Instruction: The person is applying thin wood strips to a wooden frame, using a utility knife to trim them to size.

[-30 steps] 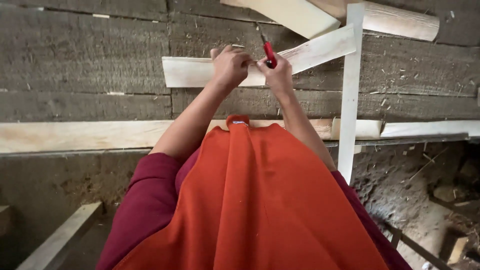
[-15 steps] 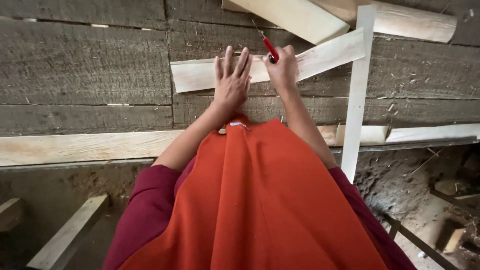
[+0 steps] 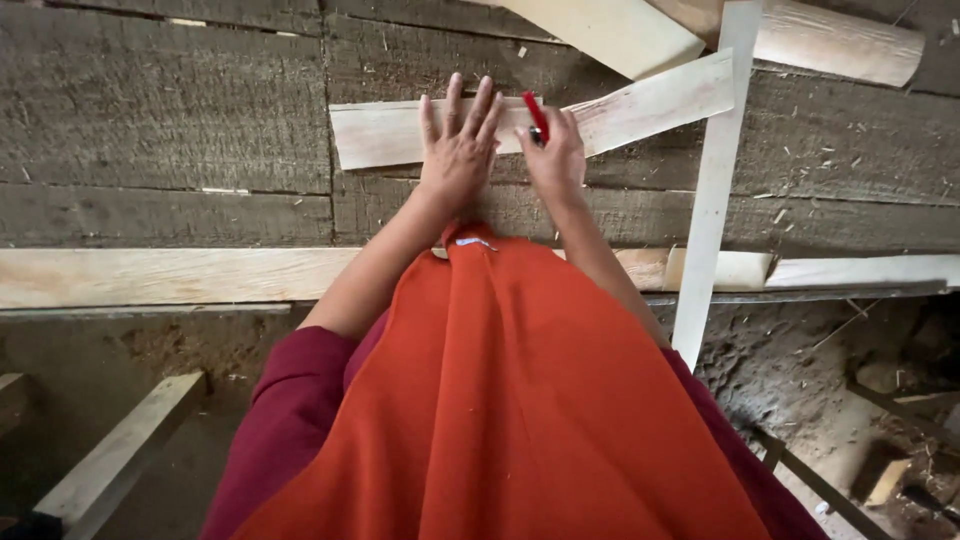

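Orange cloth fills the near foreground at six o'clock, with maroon sleeves to either side of it. Beyond the cloth, both forearms are stretched toward twelve o'clock over a bench of grey, weathered planks. A pale wooden strip lies on the bench, its long axis running from nine o'clock to three o'clock and rising slightly at the three o'clock end. The left hand is pressed flat on this strip, fingers spread wide and nothing gripped. Just beside it, at its three o'clock, the right hand is closed around a red pencil, whose tip seems to meet the strip's surface, though the contact cannot be told for certain. Both hands are on the strip, the right nearer its longer free end. A narrow white batten crosses over the strip at two o'clock, and further pale offcuts lie at the far edge.
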